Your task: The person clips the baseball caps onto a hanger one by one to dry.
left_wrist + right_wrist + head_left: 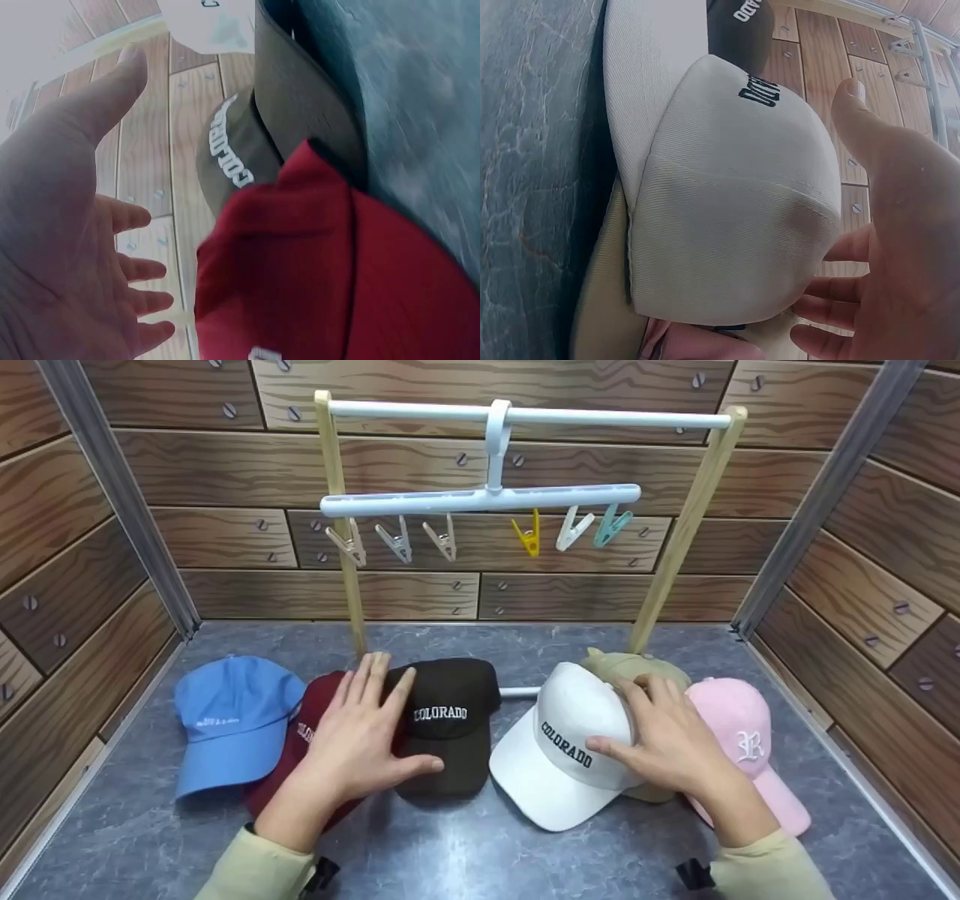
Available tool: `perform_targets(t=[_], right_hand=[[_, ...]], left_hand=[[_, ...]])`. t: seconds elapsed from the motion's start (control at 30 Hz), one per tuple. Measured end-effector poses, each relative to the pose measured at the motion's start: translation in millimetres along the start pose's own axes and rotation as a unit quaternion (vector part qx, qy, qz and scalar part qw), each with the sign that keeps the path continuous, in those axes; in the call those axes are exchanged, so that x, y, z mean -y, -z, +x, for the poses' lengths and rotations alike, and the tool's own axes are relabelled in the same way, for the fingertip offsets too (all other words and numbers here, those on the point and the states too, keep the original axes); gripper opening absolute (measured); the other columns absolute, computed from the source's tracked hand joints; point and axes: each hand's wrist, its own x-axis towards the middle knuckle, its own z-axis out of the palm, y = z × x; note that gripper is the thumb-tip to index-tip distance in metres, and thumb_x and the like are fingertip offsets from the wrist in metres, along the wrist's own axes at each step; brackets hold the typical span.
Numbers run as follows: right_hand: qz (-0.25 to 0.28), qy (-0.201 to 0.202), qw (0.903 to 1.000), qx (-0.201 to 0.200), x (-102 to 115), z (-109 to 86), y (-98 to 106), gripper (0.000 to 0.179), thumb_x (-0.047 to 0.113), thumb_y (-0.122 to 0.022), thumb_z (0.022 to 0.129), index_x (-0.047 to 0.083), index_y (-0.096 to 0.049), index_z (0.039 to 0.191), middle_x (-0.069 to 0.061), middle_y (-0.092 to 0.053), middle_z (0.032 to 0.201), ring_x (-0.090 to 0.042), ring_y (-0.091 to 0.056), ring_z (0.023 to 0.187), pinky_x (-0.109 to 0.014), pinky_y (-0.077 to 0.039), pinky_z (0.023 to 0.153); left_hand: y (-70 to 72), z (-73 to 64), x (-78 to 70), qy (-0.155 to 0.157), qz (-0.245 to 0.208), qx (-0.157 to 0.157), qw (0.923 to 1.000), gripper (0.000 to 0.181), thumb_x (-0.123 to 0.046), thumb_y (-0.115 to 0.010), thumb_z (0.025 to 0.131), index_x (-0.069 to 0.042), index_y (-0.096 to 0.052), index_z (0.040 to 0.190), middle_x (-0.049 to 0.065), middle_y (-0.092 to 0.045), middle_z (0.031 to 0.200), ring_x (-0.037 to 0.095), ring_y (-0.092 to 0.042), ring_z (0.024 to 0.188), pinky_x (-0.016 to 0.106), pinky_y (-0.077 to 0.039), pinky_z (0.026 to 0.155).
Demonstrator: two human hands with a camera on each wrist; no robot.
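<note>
My left hand (356, 742), fingers spread and thumb out to the side, is over the maroon cap (319, 701) and the left edge of the black cap (457, 690). In the left wrist view the palm and fingers stand apart from the maroon cap (285, 292). My right hand (671, 735) hovers around the back of the white cap (577, 709), its fingers gently bent. The right wrist view has those fingertips right by the white crown (735, 225), with the thumb lifted off it. Under and behind the white cap sits a tan cap (634, 666), partly hidden by the hand.
A blue cap (232, 697) lies at the far left, a pink cap (727, 709) at the right. Behind the row stands a wooden rack (686, 529) with a white bar (412, 410). From it hangs a pale blue hanger (420, 501) with several clips (531, 536).
</note>
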Motion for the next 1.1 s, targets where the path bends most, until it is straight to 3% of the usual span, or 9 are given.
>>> perform_targets(t=[0.17, 0.43, 0.67, 0.87, 1.1], right_hand=[[-0.003, -0.004, 1.0, 0.005, 0, 0.2, 0, 0.098, 0.074, -0.081, 0.09, 0.002, -0.06, 0.152, -0.018, -0.059, 0.127, -0.039, -0.061, 0.115, -0.062, -0.053, 0.096], [-0.005, -0.02, 0.9996, 0.018, 1, -1.7, -1, 0.094, 0.075, -0.08, 0.09, 0.001, -0.064, 0.145, -0.016, -0.06, 0.121, -0.033, -0.064, 0.098, -0.059, -0.057, 0.087], [-0.01, -0.022, 0.9994, 0.026, 0, -1.0, -2, 0.095, 0.077, -0.078, 0.09, -0.001, -0.065, 0.143, -0.016, -0.063, 0.117, -0.033, -0.065, 0.097, -0.059, -0.057, 0.085], [-0.003, -0.027, 0.999, 0.036, 0, 0.0, -3, 0.094, 0.077, -0.077, 0.091, -0.002, -0.065, 0.142, -0.02, -0.069, 0.124, -0.035, -0.068, 0.105, -0.061, -0.057, 0.086], [0.011, -0.035, 0.998, 0.052, 0, 0.6, -2, 0.098, 0.077, -0.075, 0.093, -0.002, -0.06, 0.149, -0.023, -0.071, 0.132, -0.039, -0.071, 0.113, -0.062, -0.058, 0.09]], left_hand=[[-3.7, 10.0, -15.0, -0.012, -0.01, 0.011, 0.9998, 0.127, -0.088, -0.075, 0.082, -0.008, -0.037, 0.173, 0.03, -0.023, 0.179, 0.05, -0.014, 0.168, 0.062, -0.017, 0.134], [-12.2, 29.0, -40.1, -0.052, -0.021, 0.028, 0.9981, 0.125, -0.084, -0.075, 0.086, -0.005, -0.034, 0.174, 0.028, -0.024, 0.18, 0.045, -0.02, 0.167, 0.059, -0.017, 0.135], [-23.2, 47.7, -58.7, -0.088, -0.046, 0.033, 0.9945, 0.117, -0.078, -0.075, 0.091, -0.004, -0.035, 0.173, 0.024, -0.029, 0.179, 0.041, -0.023, 0.168, 0.053, -0.023, 0.134], [-35.3, 66.0, -70.3, -0.095, -0.081, 0.052, 0.9908, 0.108, -0.072, -0.075, 0.096, -0.006, -0.037, 0.173, 0.022, -0.032, 0.178, 0.038, -0.024, 0.168, 0.051, -0.029, 0.133], [-47.2, 82.8, -82.2, -0.099, -0.113, 0.081, 0.9853, 0.103, -0.068, -0.074, 0.099, -0.007, -0.036, 0.173, 0.02, -0.031, 0.18, 0.035, -0.023, 0.169, 0.049, -0.028, 0.133]])
